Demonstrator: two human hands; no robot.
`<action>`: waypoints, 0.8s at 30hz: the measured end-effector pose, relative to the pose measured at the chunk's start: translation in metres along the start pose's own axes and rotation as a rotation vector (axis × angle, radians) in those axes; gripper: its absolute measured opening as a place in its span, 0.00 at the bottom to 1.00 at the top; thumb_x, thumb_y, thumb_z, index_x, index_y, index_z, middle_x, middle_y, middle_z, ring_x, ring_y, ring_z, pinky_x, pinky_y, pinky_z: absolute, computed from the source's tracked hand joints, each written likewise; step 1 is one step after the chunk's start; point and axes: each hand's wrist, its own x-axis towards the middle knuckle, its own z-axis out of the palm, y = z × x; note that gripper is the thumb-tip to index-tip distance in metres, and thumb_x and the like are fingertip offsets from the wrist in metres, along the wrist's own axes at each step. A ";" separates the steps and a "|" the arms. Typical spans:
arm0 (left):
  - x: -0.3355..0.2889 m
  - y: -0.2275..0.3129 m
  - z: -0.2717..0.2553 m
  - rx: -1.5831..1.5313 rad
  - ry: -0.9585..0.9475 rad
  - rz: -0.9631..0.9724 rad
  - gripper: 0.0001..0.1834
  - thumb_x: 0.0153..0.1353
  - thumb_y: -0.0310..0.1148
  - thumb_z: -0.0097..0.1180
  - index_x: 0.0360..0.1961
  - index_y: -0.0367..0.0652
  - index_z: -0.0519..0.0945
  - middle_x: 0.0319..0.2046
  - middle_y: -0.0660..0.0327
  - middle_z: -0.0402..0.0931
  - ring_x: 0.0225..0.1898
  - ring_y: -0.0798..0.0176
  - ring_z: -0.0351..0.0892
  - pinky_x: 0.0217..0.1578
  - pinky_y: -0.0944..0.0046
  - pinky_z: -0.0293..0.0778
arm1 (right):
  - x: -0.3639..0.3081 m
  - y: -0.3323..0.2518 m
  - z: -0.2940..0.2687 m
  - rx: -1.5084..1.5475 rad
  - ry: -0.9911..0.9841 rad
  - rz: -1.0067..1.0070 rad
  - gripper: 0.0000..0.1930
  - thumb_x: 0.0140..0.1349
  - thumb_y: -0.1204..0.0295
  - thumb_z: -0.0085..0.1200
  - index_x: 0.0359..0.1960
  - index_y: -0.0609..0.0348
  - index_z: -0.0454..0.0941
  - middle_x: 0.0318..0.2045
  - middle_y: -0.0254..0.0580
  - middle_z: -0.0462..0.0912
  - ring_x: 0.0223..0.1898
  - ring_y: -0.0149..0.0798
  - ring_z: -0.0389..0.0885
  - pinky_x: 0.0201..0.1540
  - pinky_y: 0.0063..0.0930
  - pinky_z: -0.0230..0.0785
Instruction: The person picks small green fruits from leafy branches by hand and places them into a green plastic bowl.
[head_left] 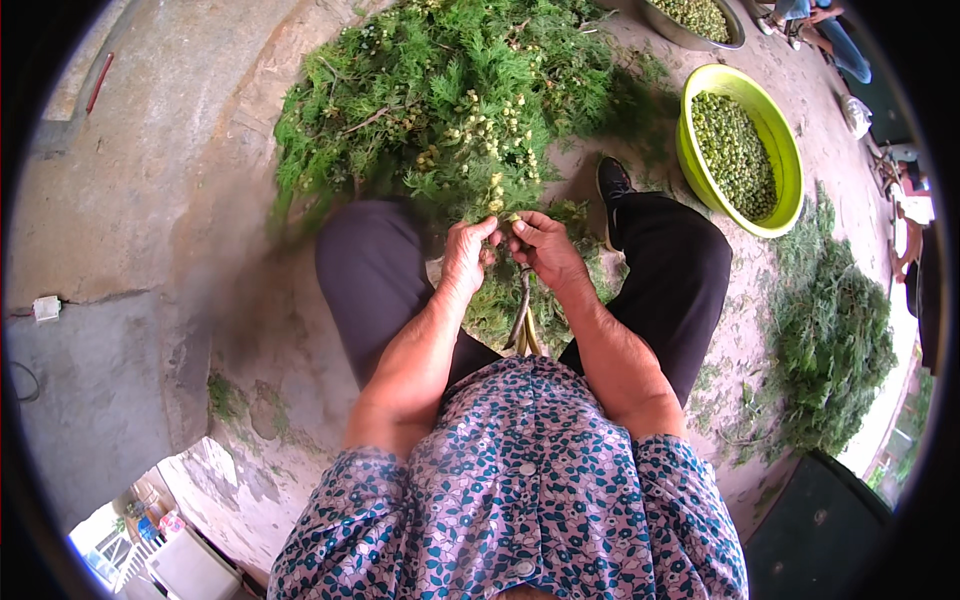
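A leafy evergreen branch with clusters of pale yellow-green cones (475,140) lies in front of me, its brown stem (524,312) running back between my knees. My left hand (466,256) is closed on a sprig of this branch, thumb and forefinger at a cluster of cones. Right beside it, my right hand (549,250) pinches a small cone (514,220) between thumb and forefinger. The fingertips of both hands nearly meet; the other fingers are curled and partly hidden.
A heap of cut branches (340,110) spreads beyond my knees. To the right stands a lime-green basin (792,170) of picked cones, with a metal basin (735,35) farther back. More greenery (835,350) lies at right. Another person (850,45) sits at the far right.
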 end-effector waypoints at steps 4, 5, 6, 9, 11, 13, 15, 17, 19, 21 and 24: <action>-0.009 0.007 0.010 0.097 0.024 0.112 0.13 0.51 0.38 0.56 0.35 0.42 0.76 0.23 0.67 0.73 0.20 0.75 0.66 0.15 0.75 0.56 | 0.002 -0.007 -0.008 0.039 -0.008 -0.083 0.06 0.57 0.77 0.51 0.37 0.61 0.72 0.25 0.36 0.76 0.23 0.30 0.75 0.22 0.22 0.66; -0.010 0.008 0.011 0.117 0.024 0.170 0.14 0.51 0.38 0.56 0.37 0.42 0.76 0.23 0.67 0.73 0.20 0.75 0.67 0.15 0.75 0.56 | 0.003 -0.010 -0.008 0.039 -0.009 -0.083 0.06 0.57 0.77 0.51 0.37 0.61 0.72 0.25 0.36 0.76 0.23 0.30 0.75 0.22 0.22 0.66; -0.008 0.006 0.011 0.117 0.024 0.171 0.14 0.51 0.38 0.56 0.37 0.42 0.76 0.23 0.67 0.73 0.20 0.75 0.67 0.15 0.75 0.56 | 0.003 -0.012 -0.009 0.040 -0.031 -0.066 0.06 0.56 0.77 0.51 0.36 0.61 0.72 0.25 0.36 0.76 0.24 0.31 0.75 0.22 0.22 0.67; -0.003 -0.001 0.006 0.159 0.015 0.264 0.15 0.53 0.38 0.55 0.40 0.42 0.76 0.24 0.68 0.73 0.20 0.76 0.67 0.15 0.75 0.58 | 0.000 -0.016 0.002 0.094 -0.039 -0.080 0.06 0.56 0.75 0.53 0.35 0.61 0.73 0.22 0.36 0.76 0.22 0.31 0.76 0.22 0.22 0.67; -0.007 -0.004 0.012 0.138 0.214 0.201 0.13 0.54 0.37 0.53 0.39 0.43 0.77 0.22 0.69 0.73 0.20 0.77 0.66 0.15 0.75 0.59 | 0.000 -0.015 0.002 -0.048 0.014 -0.052 0.07 0.55 0.73 0.55 0.33 0.62 0.74 0.21 0.35 0.76 0.20 0.29 0.75 0.21 0.19 0.66; -0.013 0.006 0.014 0.274 0.139 0.215 0.13 0.54 0.37 0.53 0.38 0.42 0.77 0.21 0.68 0.73 0.19 0.77 0.66 0.16 0.74 0.60 | 0.000 -0.014 0.004 -0.113 0.007 -0.056 0.07 0.55 0.72 0.55 0.32 0.62 0.74 0.21 0.35 0.76 0.20 0.28 0.74 0.19 0.19 0.65; -0.017 0.011 0.016 0.411 0.063 0.227 0.12 0.55 0.36 0.52 0.37 0.41 0.77 0.20 0.67 0.73 0.19 0.76 0.65 0.17 0.73 0.61 | -0.001 -0.014 0.007 -0.177 0.000 -0.060 0.08 0.55 0.70 0.56 0.31 0.63 0.74 0.21 0.35 0.76 0.19 0.27 0.74 0.18 0.18 0.64; -0.017 0.013 0.015 0.510 0.068 0.301 0.11 0.54 0.34 0.51 0.34 0.38 0.77 0.18 0.64 0.72 0.19 0.72 0.66 0.20 0.70 0.65 | -0.003 -0.016 0.011 -0.203 0.022 -0.045 0.09 0.55 0.70 0.56 0.30 0.64 0.74 0.21 0.35 0.76 0.19 0.26 0.73 0.17 0.18 0.63; -0.008 0.005 0.007 0.555 0.046 0.401 0.10 0.53 0.33 0.51 0.32 0.37 0.77 0.17 0.63 0.72 0.19 0.71 0.67 0.22 0.68 0.66 | -0.003 -0.016 0.012 -0.254 0.031 -0.027 0.08 0.55 0.70 0.56 0.30 0.64 0.74 0.20 0.35 0.76 0.18 0.26 0.73 0.17 0.18 0.64; -0.001 -0.002 0.000 0.599 0.023 0.502 0.10 0.53 0.32 0.51 0.31 0.35 0.76 0.17 0.61 0.72 0.20 0.69 0.68 0.23 0.66 0.67 | -0.003 -0.017 0.014 -0.306 0.040 -0.010 0.08 0.55 0.71 0.56 0.30 0.64 0.75 0.20 0.35 0.75 0.18 0.26 0.72 0.17 0.18 0.64; -0.003 0.001 0.003 0.574 0.008 0.471 0.09 0.51 0.30 0.51 0.30 0.34 0.76 0.16 0.60 0.71 0.20 0.68 0.68 0.24 0.64 0.67 | -0.006 -0.019 0.016 -0.237 0.074 0.050 0.08 0.56 0.72 0.55 0.30 0.65 0.75 0.20 0.36 0.75 0.18 0.27 0.72 0.16 0.19 0.64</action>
